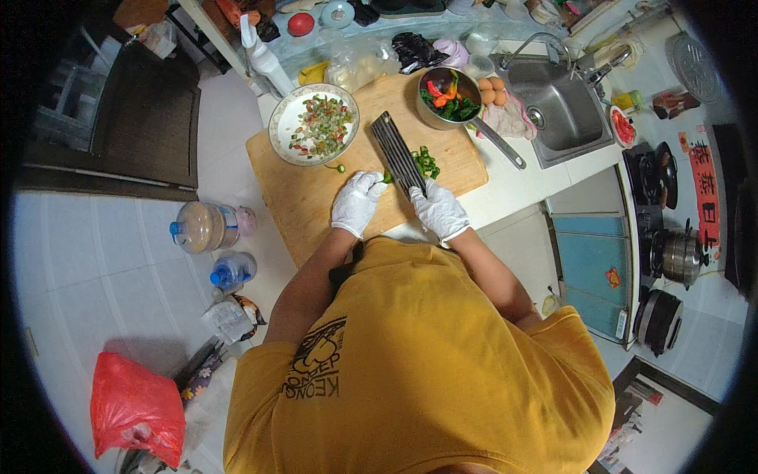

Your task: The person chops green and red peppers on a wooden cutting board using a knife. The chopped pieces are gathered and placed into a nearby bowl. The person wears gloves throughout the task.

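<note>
My right hand (438, 208), in a white glove, grips the handle end of a dark, ridged kitchen knife (398, 151) above the wooden cutting board (284, 195). White-gloved too, my left hand (357, 202) pinches a green pepper (388, 177) on the board, left of the blade. Sliced green pepper (425, 163) lies just right of the blade. A green pepper stem end (340, 169) rests near a patterned plate (278, 133) that holds chopped red and green pieces (323, 127). At the board's back right stands a steel saucepan (435, 121) with red, orange and green peppers (448, 98).
Eggs (492, 90) and a cloth (509, 118) sit between the saucepan and the steel sink (556, 106). The saucepan's handle (503, 145) points towards the counter's front edge. A white spray bottle (265, 59) and plastic bags (358, 59) stand behind the board.
</note>
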Demonstrator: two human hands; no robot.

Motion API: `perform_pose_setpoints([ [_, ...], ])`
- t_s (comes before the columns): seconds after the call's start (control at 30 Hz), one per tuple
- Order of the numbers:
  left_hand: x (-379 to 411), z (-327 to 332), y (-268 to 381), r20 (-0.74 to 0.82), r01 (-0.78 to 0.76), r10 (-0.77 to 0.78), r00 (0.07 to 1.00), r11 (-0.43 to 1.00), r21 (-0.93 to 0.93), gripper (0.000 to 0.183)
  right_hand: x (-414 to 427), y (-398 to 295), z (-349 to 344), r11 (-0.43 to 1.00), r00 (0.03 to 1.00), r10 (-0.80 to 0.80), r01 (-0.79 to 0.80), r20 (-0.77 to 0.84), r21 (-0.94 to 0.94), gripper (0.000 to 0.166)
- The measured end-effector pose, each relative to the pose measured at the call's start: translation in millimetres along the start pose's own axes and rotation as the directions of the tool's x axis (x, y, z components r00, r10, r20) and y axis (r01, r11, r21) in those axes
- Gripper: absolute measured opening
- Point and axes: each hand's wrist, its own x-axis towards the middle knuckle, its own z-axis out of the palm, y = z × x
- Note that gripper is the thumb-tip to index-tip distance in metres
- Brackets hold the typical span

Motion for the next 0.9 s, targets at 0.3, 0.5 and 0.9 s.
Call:
perform_pose_setpoints([
  [0.3,4,1,-3,0.008,-0.007,0.008,1.000,0.999,-0.051,0.018,1,-4,0,0.986,0.998,-0.009,0.019,0.061,-0.168,0.030],
  [0.5,3,1,-6,0.041,0.009,-0.007,0.999,1.000,-0.028,0.020,9,-3,10,0.971,0.996,-0.004,0.024,0.088,-0.236,0.032],
  [0.9,-1,3,-10,-0.007,-0.040,0.039,0.999,0.997,-0.067,0.017,39,-2,21,0.999,0.994,0.043,-0.044,0.096,0.006,0.035],
])
